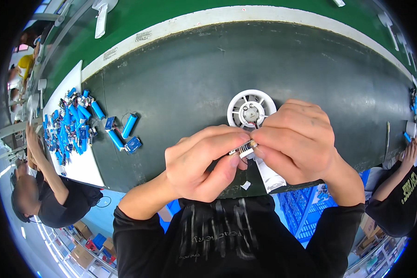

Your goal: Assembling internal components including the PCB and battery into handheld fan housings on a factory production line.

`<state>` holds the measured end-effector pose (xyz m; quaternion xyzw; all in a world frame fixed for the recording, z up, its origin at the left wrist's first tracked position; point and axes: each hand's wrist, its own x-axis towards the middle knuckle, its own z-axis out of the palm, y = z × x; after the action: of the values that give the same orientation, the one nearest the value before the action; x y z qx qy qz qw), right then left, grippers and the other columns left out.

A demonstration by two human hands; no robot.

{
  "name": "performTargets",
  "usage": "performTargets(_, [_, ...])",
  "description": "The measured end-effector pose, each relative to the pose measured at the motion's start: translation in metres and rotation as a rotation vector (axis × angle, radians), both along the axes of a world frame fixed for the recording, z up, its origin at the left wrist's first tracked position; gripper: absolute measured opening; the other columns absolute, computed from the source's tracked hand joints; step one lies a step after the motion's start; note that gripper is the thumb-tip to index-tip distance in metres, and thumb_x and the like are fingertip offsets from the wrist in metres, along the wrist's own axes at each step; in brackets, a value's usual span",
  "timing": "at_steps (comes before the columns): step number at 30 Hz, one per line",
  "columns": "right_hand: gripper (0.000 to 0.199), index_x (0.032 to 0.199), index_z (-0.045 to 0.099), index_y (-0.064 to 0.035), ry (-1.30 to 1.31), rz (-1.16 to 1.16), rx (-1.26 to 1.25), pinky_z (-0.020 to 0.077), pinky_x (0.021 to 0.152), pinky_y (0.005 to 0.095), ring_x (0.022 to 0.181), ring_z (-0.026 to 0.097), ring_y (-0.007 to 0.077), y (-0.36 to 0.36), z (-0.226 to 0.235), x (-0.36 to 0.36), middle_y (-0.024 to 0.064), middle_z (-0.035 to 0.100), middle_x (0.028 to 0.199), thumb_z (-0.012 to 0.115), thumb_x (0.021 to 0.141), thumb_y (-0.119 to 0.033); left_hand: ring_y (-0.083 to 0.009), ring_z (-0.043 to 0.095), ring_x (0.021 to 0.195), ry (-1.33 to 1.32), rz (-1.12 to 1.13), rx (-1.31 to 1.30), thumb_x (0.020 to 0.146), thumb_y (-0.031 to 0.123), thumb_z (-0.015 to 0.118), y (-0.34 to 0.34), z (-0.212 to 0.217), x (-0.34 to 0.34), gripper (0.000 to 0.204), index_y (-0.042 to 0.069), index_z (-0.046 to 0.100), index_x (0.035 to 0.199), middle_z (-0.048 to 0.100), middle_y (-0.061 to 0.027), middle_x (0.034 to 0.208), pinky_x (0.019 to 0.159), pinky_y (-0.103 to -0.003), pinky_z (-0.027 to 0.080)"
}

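A white handheld fan shell lies on the dark green bench in front of me, with its round fan head at the far end and its pale handle toward me. Above the handle, a small circuit board with a white connector is pinched between both my hands. My left hand grips its left side with thumb and fingertips. My right hand closes on its other end. Thin wires show at the fan's hub. My fingers hide part of the board.
Blue battery cells with boards are heaped on a white sheet at the left. A few more cells lie nearer on the bench. A white scrap is by the front edge. Co-workers sit left and right. Blue crates stand below.
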<state>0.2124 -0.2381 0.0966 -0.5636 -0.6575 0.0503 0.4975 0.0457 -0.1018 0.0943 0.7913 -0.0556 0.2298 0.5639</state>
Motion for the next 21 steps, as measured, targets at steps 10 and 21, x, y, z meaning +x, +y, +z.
performTargets(10, [0.025, 0.087, 0.069, 0.0011, 0.001, -0.047, 0.059, 0.0435, 0.050, 0.0318, 0.057, 0.057, 0.0226, 0.004, -0.004, -0.001, 0.0100, 0.063, 0.076, 0.073, 0.063, -0.004, -0.0210, 0.068, 0.065, -0.091, 0.196, 0.054, 0.076, -0.012, 0.061, -0.008, -0.007, 0.003, 0.027, -0.011, 0.061, 0.103, 0.066, -0.0243, 0.098, 0.057, -0.029, 0.056])
performTargets(21, [0.032, 0.090, 0.068, 0.0026, -0.134, -0.018, 0.126, 0.0467, 0.049, 0.0316, 0.058, 0.058, 0.0229, 0.000, -0.008, -0.002, 0.0103, 0.062, 0.077, 0.073, 0.059, -0.001, -0.0262, 0.062, 0.061, -0.125, 0.137, 0.323, 0.072, -0.015, 0.059, -0.005, 0.003, -0.002, 0.034, -0.013, 0.055, 0.106, 0.063, -0.0267, 0.097, 0.055, -0.034, 0.053])
